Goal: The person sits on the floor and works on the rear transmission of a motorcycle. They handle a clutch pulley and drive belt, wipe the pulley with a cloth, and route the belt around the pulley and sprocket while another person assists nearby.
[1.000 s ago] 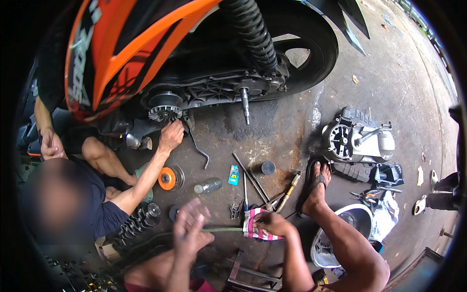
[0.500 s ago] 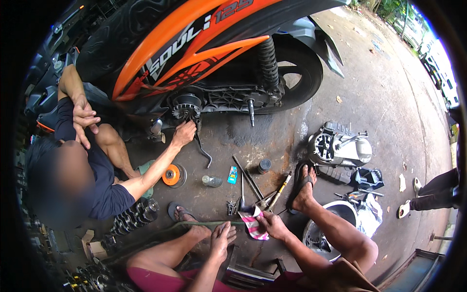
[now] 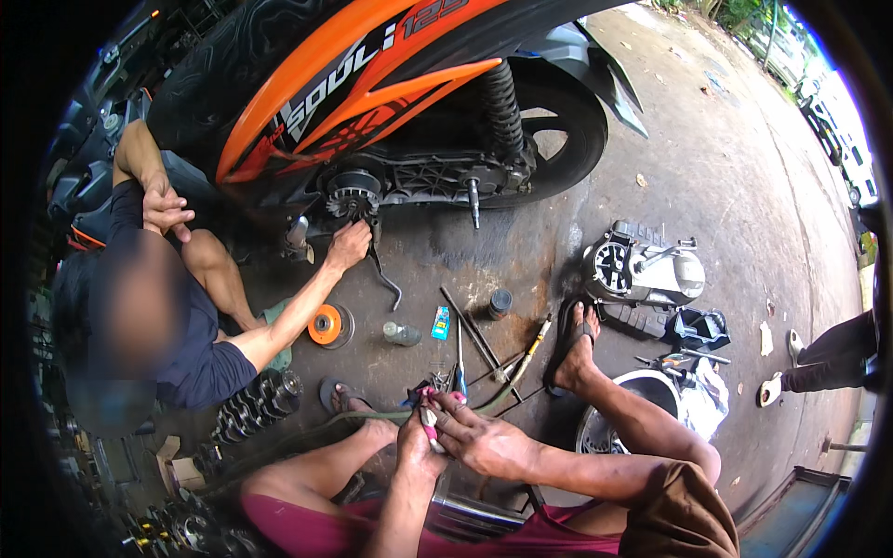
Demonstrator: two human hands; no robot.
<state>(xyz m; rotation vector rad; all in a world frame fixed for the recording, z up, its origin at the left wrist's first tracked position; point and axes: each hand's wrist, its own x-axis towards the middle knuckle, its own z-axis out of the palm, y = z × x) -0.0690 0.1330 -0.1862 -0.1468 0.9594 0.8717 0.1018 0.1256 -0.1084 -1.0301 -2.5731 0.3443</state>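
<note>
Pink-and-white cloth (image 3: 429, 421), bunched and grasped by the fingers of both the left hand (image 3: 421, 448) and the right hand (image 3: 479, 446). Room beside the cloth is bounded by the person's left leg (image 3: 321, 465) and right leg (image 3: 642, 411). Just beyond the cloth, the way is crossed by a green hose (image 3: 510, 395); metal rods (image 3: 474, 328) are laid farther out. Left of these, beyond the cloth, a clear bottle (image 3: 402, 333) is seen. Well beyond the cloth, the scooter (image 3: 372, 88) is touched by a co-worker's hand (image 3: 350, 246). To the cloth's right, past a basin (image 3: 662, 378), concrete floor (image 3: 744, 205) is widely exposed.
</note>
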